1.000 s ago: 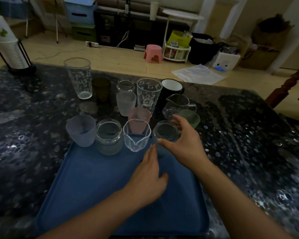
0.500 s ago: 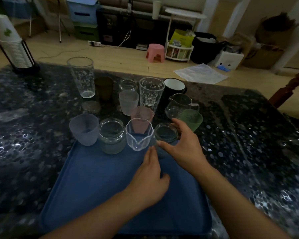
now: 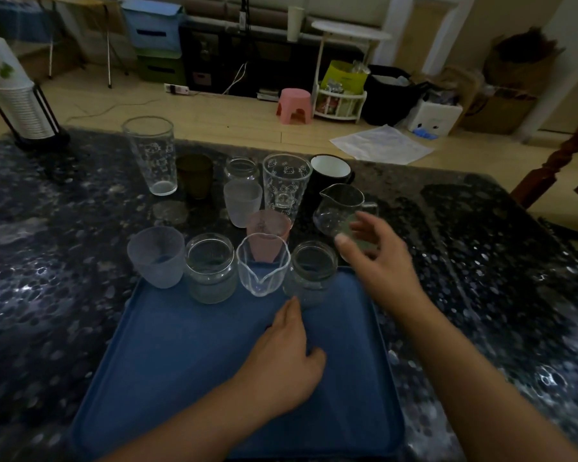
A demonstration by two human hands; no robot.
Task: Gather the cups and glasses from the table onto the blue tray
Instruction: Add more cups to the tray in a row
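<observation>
Since the frame before, the right hand (image 3: 379,258) has let go of the small clear jar (image 3: 311,271) and lifted toward the green cup (image 3: 357,236).

From left to right along the far edge of the blue tray (image 3: 181,361) stand a frosted cup (image 3: 156,256), a glass jar (image 3: 210,266), a spouted glass beaker (image 3: 262,263) and the small clear jar. The left hand (image 3: 286,358) lies flat on the tray, fingers straight, a fingertip near the jar's base. Farther back on the dark table (image 3: 47,295) wait two tall printed glasses, a pink cup (image 3: 269,225), a black mug (image 3: 331,171) and a glass pitcher (image 3: 341,208). The right hand hovers with fingers spread, holding nothing, blurred over the green cup.
</observation>
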